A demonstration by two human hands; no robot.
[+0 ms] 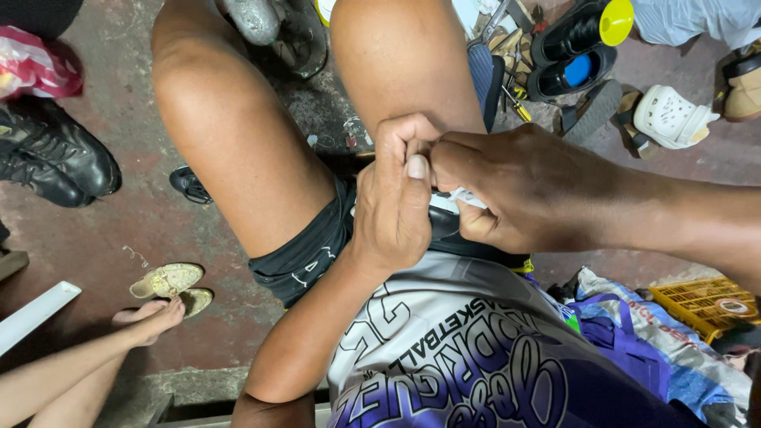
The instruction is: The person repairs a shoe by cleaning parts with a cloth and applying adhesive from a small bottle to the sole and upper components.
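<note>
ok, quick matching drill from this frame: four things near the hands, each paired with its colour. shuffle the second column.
Things:
1. boots
2. clog
3. crate
4. flat shoes

Colours:
a. yellow
b. pale gold
c. black
d. white

Pairs: 1-c, 2-d, 3-a, 4-b

Both the left hand and the right hand pinch a small white piece over the lap.

White and purple sleeveless jersey [476, 349] with lettering, black shorts [305, 254], bare arms and legs
</note>
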